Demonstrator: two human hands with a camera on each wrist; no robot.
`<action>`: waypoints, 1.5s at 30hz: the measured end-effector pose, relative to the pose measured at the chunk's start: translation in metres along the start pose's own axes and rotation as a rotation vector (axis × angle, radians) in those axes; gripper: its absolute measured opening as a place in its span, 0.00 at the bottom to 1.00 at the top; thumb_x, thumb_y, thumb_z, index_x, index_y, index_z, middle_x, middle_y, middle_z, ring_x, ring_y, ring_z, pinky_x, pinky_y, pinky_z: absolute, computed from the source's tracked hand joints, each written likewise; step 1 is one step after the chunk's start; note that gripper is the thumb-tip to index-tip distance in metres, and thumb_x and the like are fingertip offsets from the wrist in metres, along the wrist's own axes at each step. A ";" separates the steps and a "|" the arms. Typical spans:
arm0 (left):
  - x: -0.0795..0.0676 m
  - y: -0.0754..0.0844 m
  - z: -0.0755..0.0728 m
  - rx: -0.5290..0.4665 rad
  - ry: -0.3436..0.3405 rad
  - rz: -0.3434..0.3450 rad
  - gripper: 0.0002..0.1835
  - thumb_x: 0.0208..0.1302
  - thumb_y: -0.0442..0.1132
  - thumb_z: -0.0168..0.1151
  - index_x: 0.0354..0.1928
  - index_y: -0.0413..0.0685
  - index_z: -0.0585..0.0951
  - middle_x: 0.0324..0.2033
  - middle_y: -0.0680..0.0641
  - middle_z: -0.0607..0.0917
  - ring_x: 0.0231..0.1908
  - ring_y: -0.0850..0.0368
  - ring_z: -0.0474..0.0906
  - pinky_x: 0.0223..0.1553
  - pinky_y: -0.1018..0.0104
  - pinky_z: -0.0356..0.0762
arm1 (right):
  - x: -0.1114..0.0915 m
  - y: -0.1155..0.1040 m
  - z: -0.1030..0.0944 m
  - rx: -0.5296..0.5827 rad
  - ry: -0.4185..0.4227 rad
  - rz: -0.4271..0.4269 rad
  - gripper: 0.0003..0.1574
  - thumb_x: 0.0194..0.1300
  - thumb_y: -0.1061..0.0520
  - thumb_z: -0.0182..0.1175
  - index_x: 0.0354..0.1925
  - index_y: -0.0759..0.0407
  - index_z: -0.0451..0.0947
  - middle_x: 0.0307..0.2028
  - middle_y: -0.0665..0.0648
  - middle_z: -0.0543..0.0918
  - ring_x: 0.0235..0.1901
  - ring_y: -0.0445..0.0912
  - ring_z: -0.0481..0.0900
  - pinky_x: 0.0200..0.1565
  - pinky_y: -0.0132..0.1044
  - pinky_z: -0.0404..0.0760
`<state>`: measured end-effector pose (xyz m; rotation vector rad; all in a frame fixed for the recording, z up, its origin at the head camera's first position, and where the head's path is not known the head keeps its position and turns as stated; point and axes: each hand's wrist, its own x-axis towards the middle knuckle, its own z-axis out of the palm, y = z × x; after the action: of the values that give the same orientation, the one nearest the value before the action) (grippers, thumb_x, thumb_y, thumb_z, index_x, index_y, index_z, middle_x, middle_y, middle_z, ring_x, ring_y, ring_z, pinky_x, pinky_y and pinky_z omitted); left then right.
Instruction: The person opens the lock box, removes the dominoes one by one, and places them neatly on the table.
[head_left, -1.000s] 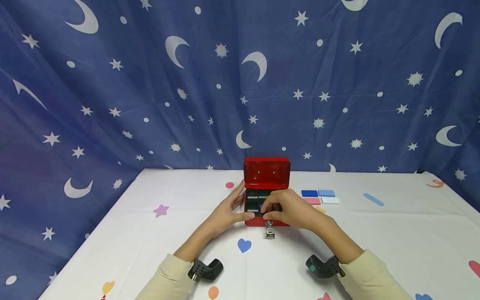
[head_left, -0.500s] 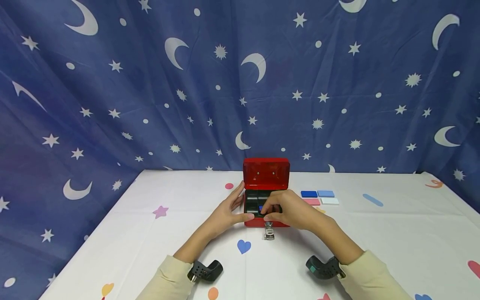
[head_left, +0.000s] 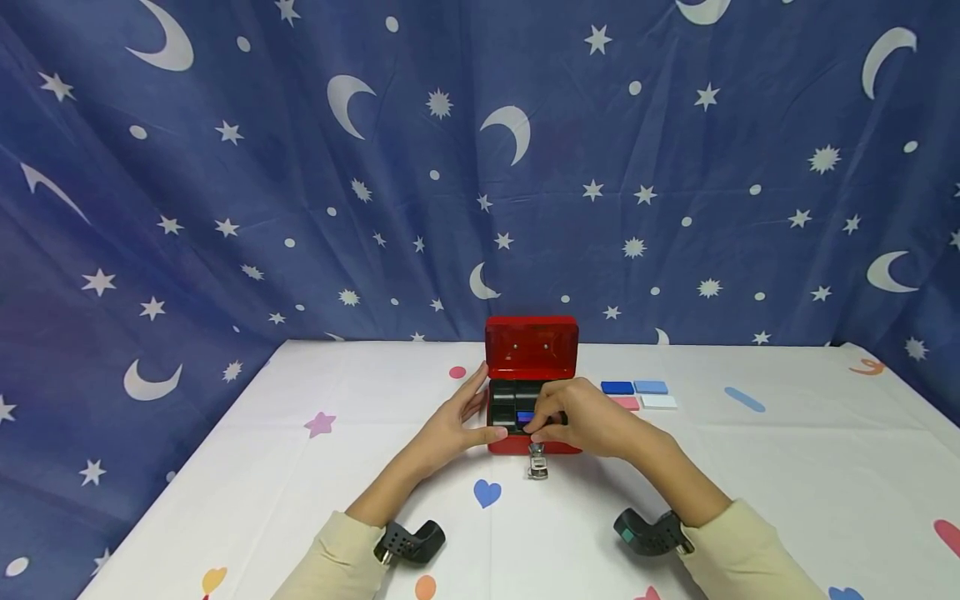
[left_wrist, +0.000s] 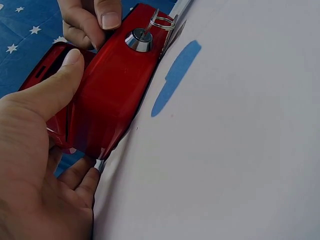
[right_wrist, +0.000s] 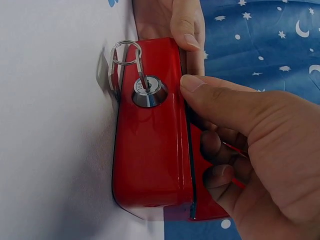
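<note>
A small red cash box (head_left: 517, 447) stands on the table with its lid (head_left: 532, 343) raised, showing a black compartment tray (head_left: 504, 400). My left hand (head_left: 453, 421) holds the box at its left front corner, thumb on the front rim, fingers along the side. My right hand (head_left: 585, 417) reaches over the tray's right part, fingers curled inside and thumb tip at the front rim. A blue block (head_left: 525, 416) lies in a front compartment beside those fingertips; I cannot tell if they pinch it. Keys on a ring (right_wrist: 125, 55) hang from the round lock (right_wrist: 149, 91).
Right of the box lie several flat blocks: a dark blue one (head_left: 617, 387), a light blue one (head_left: 651, 387), a pink one (head_left: 626, 403) and a white one (head_left: 659, 402). The white tablecloth (head_left: 750, 467) has printed shapes. A starry blue curtain (head_left: 450, 217) hangs behind.
My right fingers have shifted slightly right within the tray, so more of the blue block shows. The left hand and the box stay put.
</note>
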<state>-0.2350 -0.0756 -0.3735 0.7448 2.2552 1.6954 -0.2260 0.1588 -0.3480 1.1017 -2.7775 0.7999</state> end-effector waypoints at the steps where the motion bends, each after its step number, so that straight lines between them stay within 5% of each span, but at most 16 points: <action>1: 0.000 0.000 0.000 0.000 -0.001 0.001 0.51 0.57 0.35 0.69 0.75 0.44 0.47 0.74 0.43 0.46 0.69 0.41 0.52 0.67 0.51 0.54 | 0.000 0.000 0.000 0.003 0.000 0.002 0.07 0.52 0.59 0.73 0.33 0.51 0.89 0.30 0.40 0.78 0.34 0.40 0.76 0.39 0.32 0.81; 35: 0.001 -0.001 -0.001 0.006 -0.012 0.004 0.51 0.57 0.35 0.69 0.75 0.43 0.46 0.74 0.42 0.46 0.69 0.41 0.53 0.66 0.51 0.55 | 0.002 0.006 0.008 -0.044 0.100 0.067 0.06 0.57 0.60 0.69 0.35 0.52 0.86 0.32 0.44 0.79 0.34 0.40 0.75 0.41 0.35 0.80; 45: 0.013 -0.034 -0.001 0.020 0.015 0.032 0.52 0.55 0.39 0.71 0.75 0.52 0.48 0.74 0.48 0.47 0.69 0.48 0.55 0.67 0.58 0.56 | 0.003 0.006 0.010 -0.059 0.130 0.086 0.04 0.55 0.60 0.71 0.32 0.52 0.86 0.29 0.43 0.77 0.31 0.39 0.73 0.36 0.32 0.79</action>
<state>-0.2559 -0.0768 -0.4034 0.7796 2.2855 1.7004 -0.2305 0.1555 -0.3588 0.8923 -2.7369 0.7635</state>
